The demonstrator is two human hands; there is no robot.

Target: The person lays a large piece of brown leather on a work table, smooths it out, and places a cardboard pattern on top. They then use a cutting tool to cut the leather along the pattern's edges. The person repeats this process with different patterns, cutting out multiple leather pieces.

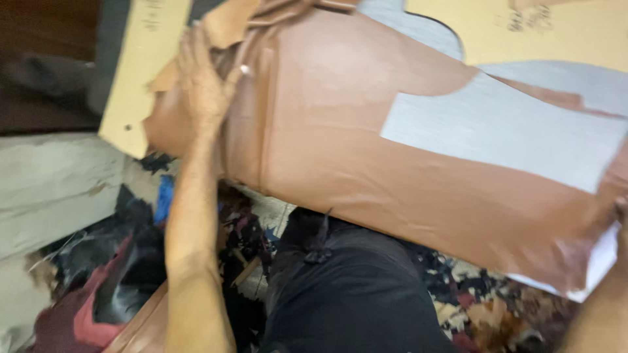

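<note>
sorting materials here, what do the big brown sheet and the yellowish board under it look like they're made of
The brown sheet looks like leather or faux leather: smooth, faint sheen, soft folds where the left hand grips it. The yellowish board looks like stiff matte cardboard, flat with clean-cut edges.

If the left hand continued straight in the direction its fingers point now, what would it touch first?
Probably the pale yellow cardboard pattern just beyond the left hand, which already grips the brown leather sheet. Depth is unclear in this blurred view.

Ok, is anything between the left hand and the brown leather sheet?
Nothing visible: the left hand already rests on the brown leather sheet near its bunched upper corner. The right hand is mostly out of frame at the sheet's lower right edge.
</note>
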